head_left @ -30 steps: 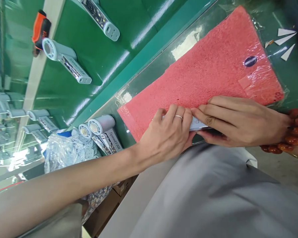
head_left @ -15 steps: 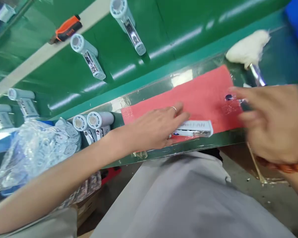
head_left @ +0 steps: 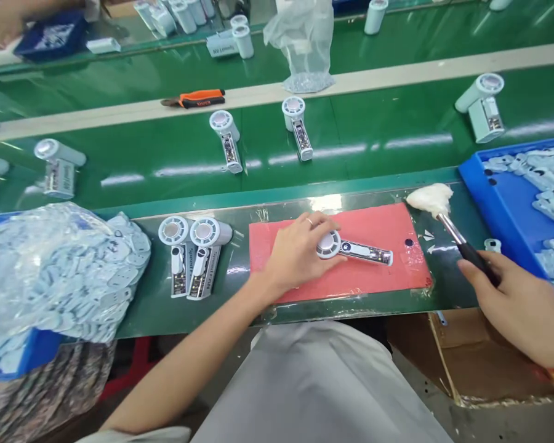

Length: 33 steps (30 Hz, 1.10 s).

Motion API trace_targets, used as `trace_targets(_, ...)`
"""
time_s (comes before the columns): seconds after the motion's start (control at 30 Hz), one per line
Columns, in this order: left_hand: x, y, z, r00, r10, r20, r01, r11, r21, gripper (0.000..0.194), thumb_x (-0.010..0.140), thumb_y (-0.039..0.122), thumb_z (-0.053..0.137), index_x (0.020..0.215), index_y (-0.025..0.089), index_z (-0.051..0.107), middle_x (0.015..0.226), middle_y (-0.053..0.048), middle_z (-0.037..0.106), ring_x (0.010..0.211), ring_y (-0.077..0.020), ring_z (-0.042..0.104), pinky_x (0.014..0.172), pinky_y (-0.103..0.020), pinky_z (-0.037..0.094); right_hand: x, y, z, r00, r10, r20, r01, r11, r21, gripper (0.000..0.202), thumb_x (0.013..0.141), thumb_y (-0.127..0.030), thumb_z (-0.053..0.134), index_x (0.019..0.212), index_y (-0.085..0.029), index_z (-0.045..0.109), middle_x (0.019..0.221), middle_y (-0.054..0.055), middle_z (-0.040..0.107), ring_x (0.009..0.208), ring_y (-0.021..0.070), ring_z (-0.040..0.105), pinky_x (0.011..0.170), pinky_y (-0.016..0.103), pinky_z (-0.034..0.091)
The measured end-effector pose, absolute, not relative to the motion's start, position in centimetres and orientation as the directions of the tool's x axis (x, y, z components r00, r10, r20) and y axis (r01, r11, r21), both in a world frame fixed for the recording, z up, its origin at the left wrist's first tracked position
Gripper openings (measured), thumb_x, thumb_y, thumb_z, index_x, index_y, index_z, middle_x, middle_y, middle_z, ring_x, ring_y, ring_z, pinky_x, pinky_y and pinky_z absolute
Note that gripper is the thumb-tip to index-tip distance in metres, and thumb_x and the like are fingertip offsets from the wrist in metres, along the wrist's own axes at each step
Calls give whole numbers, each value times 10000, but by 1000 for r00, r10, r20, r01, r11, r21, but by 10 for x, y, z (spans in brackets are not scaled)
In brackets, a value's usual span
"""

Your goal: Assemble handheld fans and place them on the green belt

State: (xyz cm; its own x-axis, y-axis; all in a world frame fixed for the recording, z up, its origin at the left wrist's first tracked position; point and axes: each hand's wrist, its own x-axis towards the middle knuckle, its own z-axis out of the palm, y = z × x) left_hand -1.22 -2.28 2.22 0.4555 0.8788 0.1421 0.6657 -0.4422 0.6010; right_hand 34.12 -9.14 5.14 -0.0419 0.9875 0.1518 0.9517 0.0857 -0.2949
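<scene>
On the red mat [head_left: 300, 286] lies a pale-blue handheld fan [head_left: 364, 252], its handle uncovered so that the inner parts show. My left hand [head_left: 300, 249] is closed around the fan's round head, fingers on the far side and thumb on the near side. In my right hand [head_left: 521, 301] is the black handle of a metal-shafted tool [head_left: 452, 231]. A white lump [head_left: 431, 198], paste or fluff, covers the tool's far end, just past the mat's right corner. A small dark disc [head_left: 409, 242] sits on the mat's right part.
Two similar fans [head_left: 205, 255] stand left of the mat. A clear bag of pale-blue parts [head_left: 87, 277] lies farther left. At right is a blue bin [head_left: 503, 197] of parts. More fans [head_left: 298, 129] and orange pliers [head_left: 200, 97] are beyond.
My right hand, blurred near the mat's right end before, now grips the black-handled tool. Under my left hand the fan has turned, its handle now pointing right with the inner parts facing up.
</scene>
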Motion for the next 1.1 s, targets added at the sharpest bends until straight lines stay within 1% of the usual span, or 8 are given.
trace_targets(0.1, 4, -45, 13, 227, 948, 224, 754, -317, 576, 361, 905, 420, 803, 1174, 224, 661, 1195, -67, 736, 1102, -262, 662, 807, -374, 591, 300, -124, 65, 161, 987, 17, 901, -140, -410, 369, 1030, -570, 516, 1150, -270, 696, 824, 70, 778, 611, 328, 735, 516, 442, 570)
trace_targets(0.23, 16, -63, 0, 117, 957, 264, 632, -277, 724, 420, 893, 239, 748, 1280, 208, 590, 1276, -95, 705, 1144, -239, 682, 931, -389, 612, 260, -166, 63, 226, 972, -68, 851, -231, -471, 616, 996, -674, 509, 1352, -208, 695, 816, 75, 773, 562, 297, 716, 475, 406, 571)
trace_targets(0.37, 9, -58, -1, 161, 962, 221, 511, -272, 815, 395, 866, 155, 718, 1234, 227, 596, 1195, -60, 738, 1072, -218, 722, 923, -372, 607, 261, -187, 55, 230, 963, -142, 845, -270, -461, 642, 1014, -633, 538, 1504, -229, 636, 582, 4, 654, 348, 246, 551, 366, 371, 482)
trace_targets(0.5, -9, -29, 9, 367, 909, 199, 358, -335, 872, 493, 805, 71, 648, 1266, 235, 595, 1196, -53, 744, 1080, -222, 719, 937, -389, 591, 272, -190, 58, 255, 948, -191, 827, -316, -464, 687, 977, -680, 569, 1480, -221, 666, 585, 16, 673, 302, 237, 507, 352, 388, 474)
trace_targets(0.63, -22, 13, 15, 600, 776, 196, 160, -357, 920, 535, 667, 37, 579, 1172, 207, 619, 1152, -63, 733, 1006, -222, 701, 887, -375, 558, 272, -184, 61, 197, 971, -135, 871, -236, -430, 657, 997, -681, 538, 1373, -176, 725, 498, -3, 595, 258, 214, 416, 345, 384, 437)
trace_targets(0.73, -23, 32, 13, 676, 709, 200, 55, -319, 946, 573, 604, 74, 568, 1161, 200, 605, 1042, -38, 715, 910, -204, 673, 811, -342, 521, 271, -179, 58, 97, 993, -71, 917, -117, -381, 601, 1031, -647, 507, 1342, -185, 736, 458, -35, 520, 271, 209, 419, 359, 364, 418)
trace_targets(0.97, -21, 33, 9, 685, 689, 234, 7, -328, 945, 523, 591, 94, 543, 1098, 218, 568, 981, -16, 688, 888, -198, 641, 789, -334, 480, 270, -167, 45, -89, 996, 14, 951, 89, -295, 509, 1087, -525, 489, 1350, -150, 711, 465, -55, 467, 312, 197, 406, 417, 364, 436)
trace_targets(1.1, -22, 33, 11, 691, 695, 199, 45, -316, 948, 546, 582, 92, 538, 1109, 230, 558, 1016, -24, 694, 929, -212, 648, 813, -341, 493, 274, -162, 64, -182, 983, 31, 950, 183, -254, 465, 1090, -468, 501, 1387, -166, 693, 551, -20, 590, 321, 188, 437, 415, 357, 434)
